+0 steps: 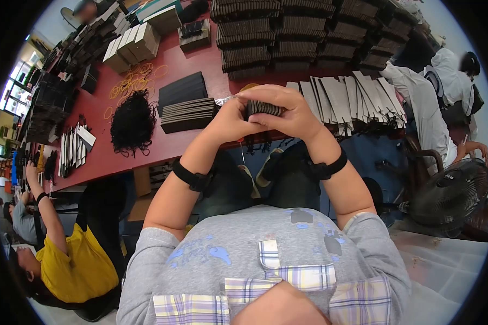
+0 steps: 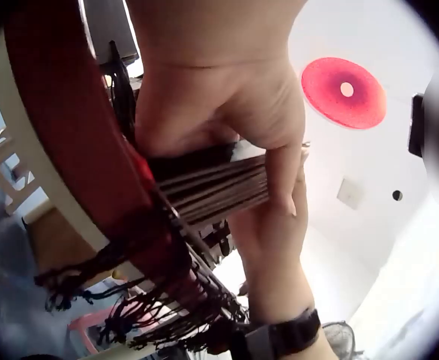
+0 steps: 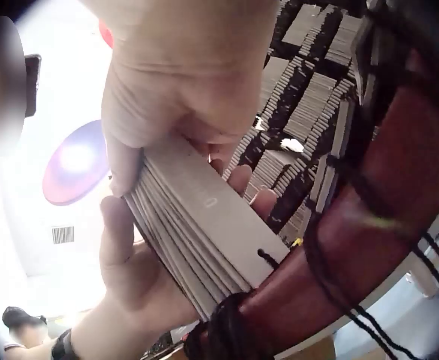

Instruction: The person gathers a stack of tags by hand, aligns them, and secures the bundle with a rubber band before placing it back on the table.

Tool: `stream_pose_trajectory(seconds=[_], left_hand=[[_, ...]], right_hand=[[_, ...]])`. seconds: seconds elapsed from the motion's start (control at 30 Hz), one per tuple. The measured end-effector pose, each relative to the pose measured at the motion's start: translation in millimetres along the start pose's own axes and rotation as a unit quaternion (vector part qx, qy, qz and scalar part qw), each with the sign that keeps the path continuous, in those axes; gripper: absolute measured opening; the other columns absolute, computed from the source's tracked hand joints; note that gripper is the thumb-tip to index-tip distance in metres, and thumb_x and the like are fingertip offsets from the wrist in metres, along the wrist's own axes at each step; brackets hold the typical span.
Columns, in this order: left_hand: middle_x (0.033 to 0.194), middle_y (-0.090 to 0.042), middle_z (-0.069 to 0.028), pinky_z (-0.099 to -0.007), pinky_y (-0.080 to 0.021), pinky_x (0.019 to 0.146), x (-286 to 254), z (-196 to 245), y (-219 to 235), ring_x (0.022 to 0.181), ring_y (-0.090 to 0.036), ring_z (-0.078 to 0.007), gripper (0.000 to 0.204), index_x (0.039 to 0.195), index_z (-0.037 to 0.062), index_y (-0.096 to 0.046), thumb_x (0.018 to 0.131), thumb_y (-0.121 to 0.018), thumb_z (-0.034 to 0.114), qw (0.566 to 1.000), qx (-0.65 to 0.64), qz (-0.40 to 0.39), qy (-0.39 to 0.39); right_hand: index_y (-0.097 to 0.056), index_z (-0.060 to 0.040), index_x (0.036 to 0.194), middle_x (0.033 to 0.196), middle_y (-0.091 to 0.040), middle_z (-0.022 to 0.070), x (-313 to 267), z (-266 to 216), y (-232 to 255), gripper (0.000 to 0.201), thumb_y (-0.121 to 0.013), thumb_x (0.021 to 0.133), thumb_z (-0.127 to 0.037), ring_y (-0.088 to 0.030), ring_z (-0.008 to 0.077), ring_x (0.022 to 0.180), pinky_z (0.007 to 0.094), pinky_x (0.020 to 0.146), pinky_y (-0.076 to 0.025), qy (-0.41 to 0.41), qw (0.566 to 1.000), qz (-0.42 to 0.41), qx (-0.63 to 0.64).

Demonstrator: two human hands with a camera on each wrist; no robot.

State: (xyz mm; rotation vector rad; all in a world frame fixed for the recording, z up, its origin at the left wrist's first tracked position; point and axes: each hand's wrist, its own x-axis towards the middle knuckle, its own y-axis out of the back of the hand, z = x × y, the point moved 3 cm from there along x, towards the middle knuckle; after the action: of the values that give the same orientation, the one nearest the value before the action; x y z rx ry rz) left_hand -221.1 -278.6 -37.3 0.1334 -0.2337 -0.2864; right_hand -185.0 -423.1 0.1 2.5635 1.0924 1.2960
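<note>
Both hands grip a small stack of hang tags [image 1: 262, 109] with black strings, just over the table's front edge. My left hand [image 1: 230, 122] holds its left end, and my right hand [image 1: 293, 105] curls round the other end. Seen from the right wrist, the top tag [image 3: 204, 199] shows a pale face with faint lettering and a hole with black cord. The left thumb and palm [image 3: 141, 281] support the stack from the side there. In the left wrist view the stacked edges [image 2: 223, 187] lie between the two hands, with cords hanging below.
On the red table [image 1: 97, 157] lie a banded tag stack [image 1: 188, 115], a heap of black strings [image 1: 133, 123] and yellow rubber bands [image 1: 133, 78]. Fanned pale tags [image 1: 352, 100] lie right, tall dark stacks [image 1: 293, 40] behind. A fan [image 1: 447, 189] stands right; a person in yellow [image 1: 81, 262] sits left.
</note>
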Motion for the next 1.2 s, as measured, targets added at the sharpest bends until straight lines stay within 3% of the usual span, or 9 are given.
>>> stream_pose_trajectory(seconds=[0.43, 0.53, 0.63, 0.8, 0.83, 0.9, 0.97, 1.1, 1.2], left_hand=[[0.109, -0.063, -0.0073, -0.0299, -0.051, 0.087, 14, -7, -17, 0.100, -0.061, -0.0143, 0.055, 0.113, -0.0018, -0.055, 0.066, -0.084, 0.004, 0.999, -0.048, 0.022, 0.005], [0.096, -0.067, -0.0063, -0.0278, -0.054, 0.079, 17, 13, -18, 0.088, -0.065, -0.0133, 0.044, 0.107, -0.0020, -0.059, 0.069, -0.081, 0.005, 0.997, -0.027, 0.038, -0.055], [0.093, -0.068, -0.0077, -0.0273, -0.054, 0.075, 14, 35, -12, 0.084, -0.065, -0.0125, 0.038, 0.103, -0.0027, -0.062, 0.073, -0.080, 0.009, 0.998, -0.029, 0.049, 0.041], [0.090, -0.067, -0.0119, -0.0344, -0.057, 0.071, 20, 90, 4, 0.087, -0.068, -0.0223, 0.026, 0.102, -0.0027, -0.063, 0.082, -0.073, 0.010, 0.932, -0.329, 0.155, 0.008], [0.097, -0.066, -0.0149, -0.0370, -0.056, 0.076, 19, 94, 6, 0.093, -0.066, -0.0253, 0.030, 0.106, -0.0038, -0.061, 0.083, -0.072, 0.013, 0.937, -0.308, 0.165, 0.009], [0.110, -0.064, -0.0209, -0.0423, -0.054, 0.088, 20, 100, 14, 0.106, -0.063, -0.0311, 0.040, 0.115, -0.0060, -0.056, 0.085, -0.069, 0.017, 0.946, -0.266, 0.184, 0.012], [0.105, -0.065, -0.0194, -0.0422, -0.055, 0.086, 17, 104, 29, 0.104, -0.063, -0.0305, 0.034, 0.109, -0.0046, -0.058, 0.086, -0.069, 0.018, 0.944, -0.247, 0.218, 0.002], [0.101, -0.066, -0.0183, -0.0433, -0.056, 0.084, 10, 111, 48, 0.102, -0.064, -0.0293, 0.030, 0.103, -0.0031, -0.059, 0.087, -0.069, 0.020, 0.929, -0.277, 0.245, 0.009], [0.101, -0.066, -0.0179, -0.0442, -0.057, 0.084, 5, 122, 60, 0.100, -0.065, -0.0290, 0.030, 0.101, -0.0031, -0.059, 0.087, -0.069, 0.021, 0.928, -0.282, 0.245, -0.003]], right_hand=[[-0.066, -0.0012, 0.109, 0.108, -0.068, 0.0138, -6, 7, 6, 0.034, -0.075, 0.076, -0.005, -0.065, 0.0249, 0.101, 0.0352, 0.090, -0.050, -0.010, 1.000, 0.024, 0.001], [-0.053, -0.0017, 0.129, 0.116, -0.065, 0.0160, -1, 3, 11, 0.058, -0.077, 0.078, -0.015, -0.062, 0.0255, 0.108, 0.0356, 0.094, -0.048, -0.089, 0.991, 0.028, 0.097], [-0.031, -0.0032, 0.145, 0.128, -0.056, 0.0188, 10, -12, 18, 0.090, -0.081, 0.075, -0.030, -0.056, 0.0264, 0.118, 0.0366, 0.099, -0.045, -0.073, 0.963, 0.079, 0.249], [-0.021, 0.0007, 0.147, 0.140, -0.040, 0.0160, -4, -9, -3, 0.108, -0.087, 0.065, -0.024, -0.041, 0.0232, 0.130, 0.0374, 0.108, -0.035, -0.196, 0.888, -0.009, 0.416], [-0.033, 0.0034, 0.140, 0.127, -0.053, 0.0163, -2, -18, -14, 0.086, -0.081, 0.073, -0.022, -0.054, 0.0224, 0.117, 0.0345, 0.097, -0.044, -0.168, 0.916, -0.021, 0.364], [-0.052, 0.0029, 0.118, 0.085, -0.065, 0.0078, 0, -29, -24, 0.040, -0.066, 0.088, -0.019, -0.064, 0.0156, 0.078, 0.0295, 0.073, -0.051, -0.305, 0.872, -0.032, 0.381], [-0.056, 0.0009, 0.102, 0.063, -0.055, 0.0012, 1, -28, -23, 0.020, -0.055, 0.095, -0.018, -0.054, 0.0109, 0.056, 0.0270, 0.060, -0.048, -0.321, 0.851, -0.046, 0.413], [-0.059, -0.0011, 0.086, 0.047, -0.040, -0.0050, 5, -50, -14, 0.029, -0.045, 0.101, -0.021, -0.038, 0.0068, 0.037, 0.0253, 0.049, -0.044, -0.317, 0.896, -0.106, 0.294], [-0.058, -0.0021, 0.084, 0.047, -0.042, -0.0043, -5, -57, -12, 0.029, -0.046, 0.101, -0.023, -0.042, 0.0074, 0.038, 0.0259, 0.052, -0.046, -0.309, 0.890, -0.131, 0.310]])
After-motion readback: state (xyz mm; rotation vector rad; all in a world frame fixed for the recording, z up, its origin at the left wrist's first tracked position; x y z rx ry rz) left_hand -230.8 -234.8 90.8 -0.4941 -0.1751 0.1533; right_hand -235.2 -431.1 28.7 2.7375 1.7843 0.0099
